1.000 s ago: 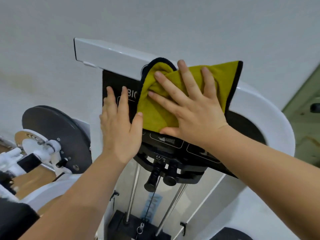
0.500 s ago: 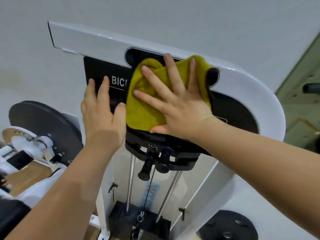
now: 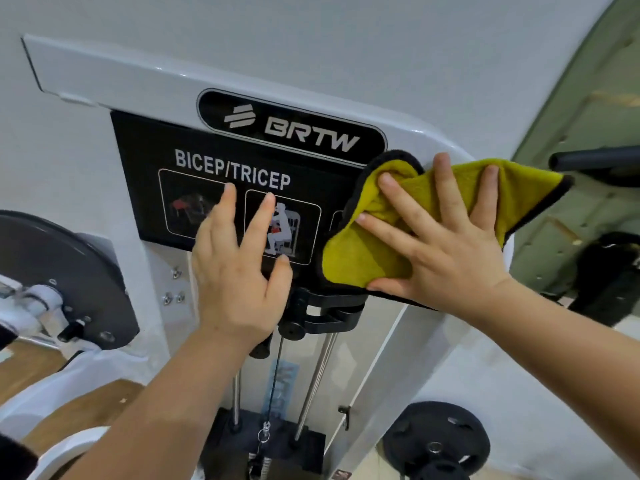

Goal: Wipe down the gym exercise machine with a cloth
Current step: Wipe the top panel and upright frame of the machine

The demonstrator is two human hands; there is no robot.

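Observation:
The white gym machine point(image 3: 145, 81) fills the view, with a black "BICEP/TRICEP" placard point(image 3: 145, 161) and a black BRTW logo badge above it. My right hand point(image 3: 436, 244) lies flat with spread fingers on a yellow cloth point(image 3: 353, 261) edged in black, pressing it against the right end of the placard and the white frame. My left hand point(image 3: 235, 289) rests flat on the placard's lower middle, fingers straight, holding nothing. The cloth hides the placard's right panel.
Below the placard hang a black bracket point(image 3: 325, 313), two chrome guide rods point(image 3: 315, 379) and a cable over the weight stack. A dark round disc point(image 3: 59, 278) sits at left, a black weight plate point(image 3: 436, 441) on the floor at right. A white wall stands behind.
My right hand has slid the cloth from over the logo badge to the right end of the placard, uncovering the badge and the lettering. My left hand has shifted right along the placard.

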